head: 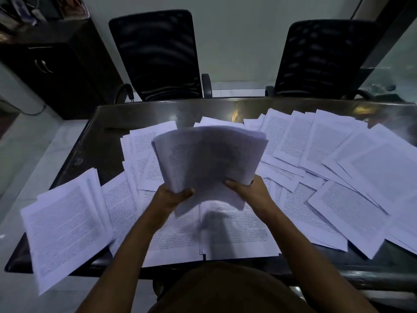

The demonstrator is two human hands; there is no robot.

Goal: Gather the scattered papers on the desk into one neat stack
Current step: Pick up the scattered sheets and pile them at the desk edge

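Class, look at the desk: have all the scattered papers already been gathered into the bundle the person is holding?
No: both the left hand and right hand hold a bundle, but many loose sheets lie across the desk.

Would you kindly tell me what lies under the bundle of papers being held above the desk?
Beneath the bundle, printed sheets lie on the desk; whatever sits directly behind it is hidden.

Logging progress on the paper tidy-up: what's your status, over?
Status: left hand and right hand both grip the bundle, raised above the desk. Many loose sheets cover it, unstacked. One pile overhangs the near-left corner.
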